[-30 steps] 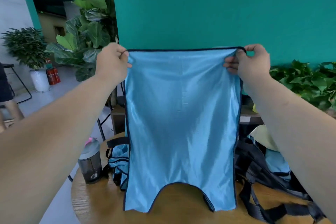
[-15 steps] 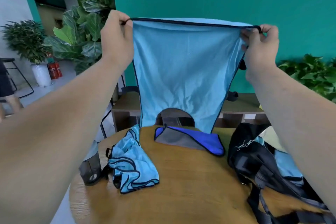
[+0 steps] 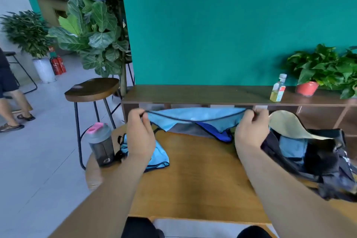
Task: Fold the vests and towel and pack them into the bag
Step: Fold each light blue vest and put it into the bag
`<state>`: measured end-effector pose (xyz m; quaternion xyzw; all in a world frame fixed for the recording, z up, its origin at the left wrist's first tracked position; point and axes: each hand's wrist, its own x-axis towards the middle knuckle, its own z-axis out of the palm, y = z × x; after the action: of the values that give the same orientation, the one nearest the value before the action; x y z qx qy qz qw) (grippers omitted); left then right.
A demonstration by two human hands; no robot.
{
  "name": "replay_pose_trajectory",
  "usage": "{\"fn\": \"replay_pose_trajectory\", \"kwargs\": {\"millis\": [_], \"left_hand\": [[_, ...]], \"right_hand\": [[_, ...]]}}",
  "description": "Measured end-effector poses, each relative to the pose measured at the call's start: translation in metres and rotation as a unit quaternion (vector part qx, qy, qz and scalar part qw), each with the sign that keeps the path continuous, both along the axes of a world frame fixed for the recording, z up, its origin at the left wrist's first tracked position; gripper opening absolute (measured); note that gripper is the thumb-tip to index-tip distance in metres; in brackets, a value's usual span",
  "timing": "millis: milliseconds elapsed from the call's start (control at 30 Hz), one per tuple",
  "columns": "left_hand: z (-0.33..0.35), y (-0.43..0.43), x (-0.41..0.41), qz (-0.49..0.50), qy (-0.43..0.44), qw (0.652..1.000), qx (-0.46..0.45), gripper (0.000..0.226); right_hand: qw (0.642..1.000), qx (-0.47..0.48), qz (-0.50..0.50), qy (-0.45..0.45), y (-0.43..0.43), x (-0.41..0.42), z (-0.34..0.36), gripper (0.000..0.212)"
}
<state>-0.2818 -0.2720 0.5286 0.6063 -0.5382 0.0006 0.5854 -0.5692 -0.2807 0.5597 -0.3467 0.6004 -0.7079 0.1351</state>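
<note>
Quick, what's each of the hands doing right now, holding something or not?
Left hand: closed, pinching one end of the light blue vest.
Right hand: closed, pinching the vest's other end.

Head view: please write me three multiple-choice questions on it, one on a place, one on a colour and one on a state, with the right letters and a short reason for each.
1. Where does the shaker bottle stand?
A. at the left edge of the table
B. on the floor
C. on a windowsill

2. What colour is the vest that the left hand and the right hand pinch?
A. red
B. white
C. light blue

3. How is the bag?
A. zipped shut
B. open
C. hanging from a hook

Answers:
1 A, it stands on the wood near the table's left rim.
2 C, light blue cloth with a dark trim is stretched between the hands.
3 B, its mouth gapes and light blue cloth shows inside.
</note>
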Motion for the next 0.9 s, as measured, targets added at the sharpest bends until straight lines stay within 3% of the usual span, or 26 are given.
{"fn": "replay_pose_trajectory", "kwargs": {"millis": [67, 167, 300, 433, 733, 900], "left_hand": [[-0.035, 0.019, 0.000, 0.032, -0.021, 0.999, 0.037, 0.015], [-0.077, 0.050, 0.003, 0.056, -0.042, 0.994, 0.081, 0.015], [-0.110, 0.086, 0.005, -0.048, -0.024, 0.995, 0.088, 0.012], [-0.123, 0.099, 0.010, -0.065, -0.015, 0.992, 0.110, 0.005], [-0.107, 0.080, 0.029, -0.109, -0.093, 0.977, 0.155, 0.016], [-0.084, 0.050, 0.034, -0.134, -0.023, 0.983, 0.121, 0.015]], "right_hand": [[0.997, 0.035, -0.020, 0.070, 0.020, -0.004, -0.041, 0.017], [0.978, 0.004, -0.007, 0.208, 0.049, -0.017, -0.094, 0.013], [0.974, 0.088, 0.101, 0.180, 0.091, -0.033, -0.130, 0.012], [0.967, 0.127, 0.091, 0.202, 0.104, -0.048, -0.154, 0.011], [0.961, 0.168, 0.073, 0.207, 0.092, -0.053, -0.148, 0.005], [0.956, 0.183, 0.094, 0.208, 0.067, -0.053, -0.132, 0.005]]}}
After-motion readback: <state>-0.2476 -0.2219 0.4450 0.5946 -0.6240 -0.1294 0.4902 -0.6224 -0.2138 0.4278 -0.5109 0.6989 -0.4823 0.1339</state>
